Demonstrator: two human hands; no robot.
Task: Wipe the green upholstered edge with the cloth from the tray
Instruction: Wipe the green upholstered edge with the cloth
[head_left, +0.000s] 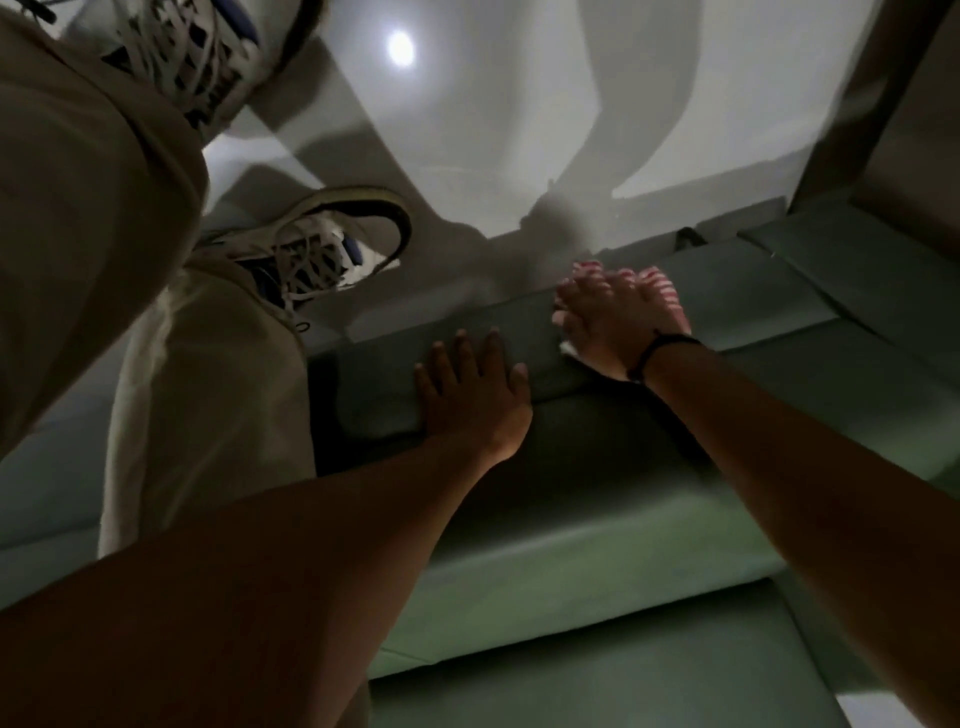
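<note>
Green upholstered edge runs across the middle of the head view, from the lower left up toward the right, where the padded seat drops off to the pale glossy floor. At far left, loose beige trousers hang down over two white lace-up sneakers, one on the floor just beside the edge and the other near the top left corner.

Next comes the left hand, its bare forearm reaching in from the bottom left. It lies palm down on the edge, fingers straight and slightly spread, gripping nothing, fingertips pointing toward the floor.

Just to the right, the right hand presses down on the same edge, its forearm stretching in from the lower right with a dark band round the wrist. Its fingers are extended and close together, flattened over a cloth with red and white stripes that shows past the fingertips; a small white corner peeks out beside the heel of the hand. The two hands are near each other but not touching.

Further right, green cushions meet at seams, and a pale upright panel rises at the top right corner.

No tray or other container is in sight.
</note>
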